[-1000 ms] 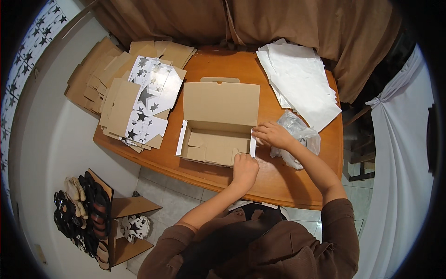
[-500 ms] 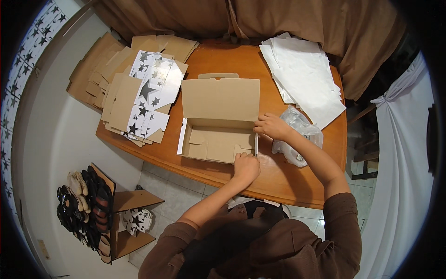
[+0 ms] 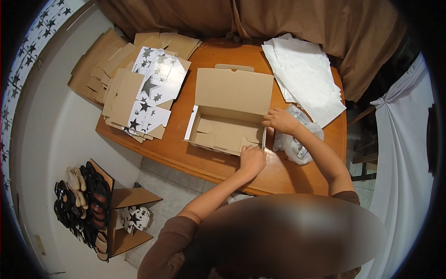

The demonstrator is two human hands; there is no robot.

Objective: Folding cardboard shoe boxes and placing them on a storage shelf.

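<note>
Together, our left hand (image 3: 253, 161) and right hand (image 3: 281, 121), fingers curled, grip the cardboard box (image 3: 231, 113) at its right end, its long axis running leftward.

The box (image 3: 232, 115) stands on the table (image 3: 181, 145), lid raised at its back. The left hand (image 3: 253, 159) curls over the box's front edge near the right corner; the right hand (image 3: 281, 121) touches its right end. 2 things lie right of the box: bag (image 3: 297, 149), near, and paper (image 3: 302, 72), farther back. Left of the box: stacked cardboard (image 3: 123, 95).
</note>
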